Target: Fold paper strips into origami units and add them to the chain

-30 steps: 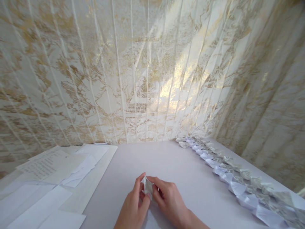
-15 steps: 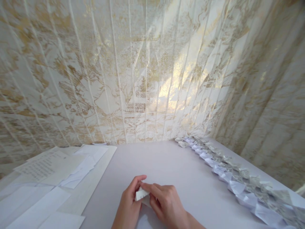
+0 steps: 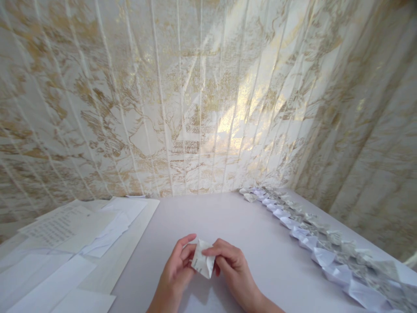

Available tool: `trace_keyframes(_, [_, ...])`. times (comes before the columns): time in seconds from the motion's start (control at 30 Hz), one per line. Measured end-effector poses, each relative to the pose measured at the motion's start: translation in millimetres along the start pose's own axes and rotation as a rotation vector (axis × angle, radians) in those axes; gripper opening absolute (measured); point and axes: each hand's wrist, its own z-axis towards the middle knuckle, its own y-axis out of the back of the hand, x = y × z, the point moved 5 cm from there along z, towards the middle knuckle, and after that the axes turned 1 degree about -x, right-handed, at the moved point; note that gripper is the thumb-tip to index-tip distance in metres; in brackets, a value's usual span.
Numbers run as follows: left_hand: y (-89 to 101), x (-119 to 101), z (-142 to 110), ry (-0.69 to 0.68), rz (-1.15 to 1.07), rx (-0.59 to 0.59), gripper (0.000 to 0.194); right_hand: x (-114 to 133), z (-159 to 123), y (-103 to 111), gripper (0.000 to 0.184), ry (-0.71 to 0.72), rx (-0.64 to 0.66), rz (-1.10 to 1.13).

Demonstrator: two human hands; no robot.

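Observation:
A small folded piece of white paper is held just above the pale table near its front edge. My left hand pinches its left side with thumb and fingers. My right hand grips its right side, fingers curled round the top corner. Both hands are closed on the paper and sit close together, knuckles facing the camera.
A long row of several folded paper pieces runs along the table's right side from the back to the front. Loose white sheets lie spread at the left. A gold-patterned curtain hangs right behind the table.
The paper piece has been turned and opened out between the fingers, now showing a broader flat face. Both hands stayed in about the same place.

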Motion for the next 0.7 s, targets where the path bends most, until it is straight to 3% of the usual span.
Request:
trace_keyframes(0.1, [5.1, 0.6, 0.8, 0.053, 0.032, -0.014, 0.053, 6.5, -1.3, -1.0, 0.028, 0.046, 0.04, -0.072])
trace_keyframes(0.23, [5.0, -5.1, -0.9, 0.073, 0.18, -0.08, 0.038, 12.1, -4.2, -5.4, 0.031, 0.094, 0.116, -0.166])
trace_keyframes(0.47, [5.1, -12.4, -2.3, 0.011, 0.284, -0.119, 0.042, 16.4, -4.2, -6.9, 0.029, 0.125, 0.139, -0.15])
trace_keyframes(0.6, [7.4, -19.9, -3.6, -0.089, 0.508, -0.123, 0.038, 13.3, -4.0, -6.0, 0.015, 0.041, 0.096, -0.121])
trace_keyframes(0.7, [3.1, -24.4, -6.3, -0.165, 0.626, -0.098, 0.033, 7.6, -4.5, -8.3, 0.018, -0.03, 0.098, -0.145])
